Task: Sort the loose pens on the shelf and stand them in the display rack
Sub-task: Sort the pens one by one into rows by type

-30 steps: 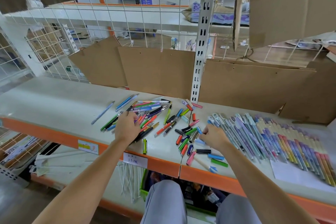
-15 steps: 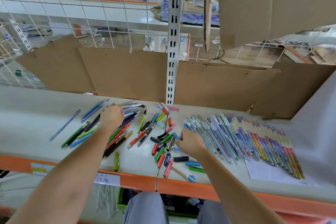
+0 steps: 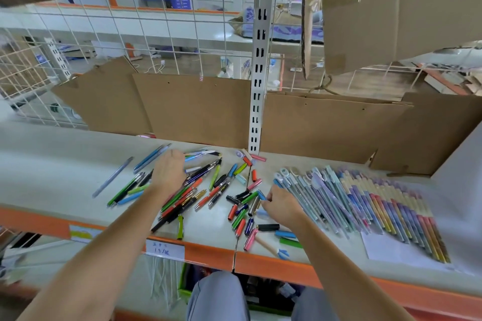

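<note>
1. Shelf (image 3: 52,164), pale top, orange near edge; cardboard panels (image 3: 193,107) stand along the far side.
2. Row of pens (image 3: 365,198) laid side by side, right.
3. Loose pens (image 3: 208,190) scattered, centre-left.
4. Left hand (image 3: 169,172) knuckles up over the loose pens; grip unclear.
5. Right hand (image 3: 280,202) fingers curled among the caps (image 3: 245,221); hold unclear.
</note>
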